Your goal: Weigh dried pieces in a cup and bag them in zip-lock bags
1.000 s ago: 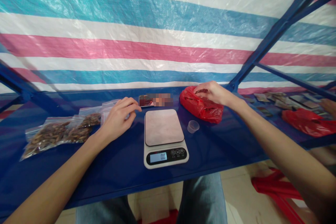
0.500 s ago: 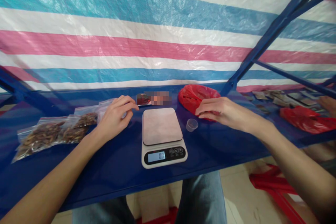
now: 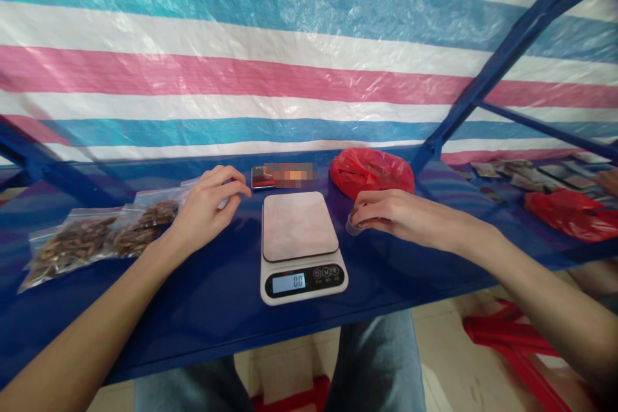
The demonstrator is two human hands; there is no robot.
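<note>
My right hand (image 3: 381,211) is at a small clear plastic cup (image 3: 351,226), its thumb and fingers pinched on the cup's right side. The fingers hide much of the cup, and whether anything is inside is hard to see. Just behind this hand lies a red plastic bag (image 3: 369,170), bunched up. To the left of a white kitchen scale (image 3: 299,225), my left hand (image 3: 212,206) hovers with loosely curved fingers, holding nothing. The scale's display reads 0.0 and its plate is bare.
Zip bags of brown dried pieces (image 3: 82,238) lie at the left of the blue table (image 3: 217,315). A phone (image 3: 263,177) lies behind the scale. Further right are another red bag (image 3: 570,212), flat packets (image 3: 516,174) and part of another person's hand (image 3: 609,181). A blue frame bar (image 3: 463,100) slants upward.
My right hand has moved from the front of the red bag down and left onto the plastic cup. My left hand has barely moved. The view has shifted slightly.
</note>
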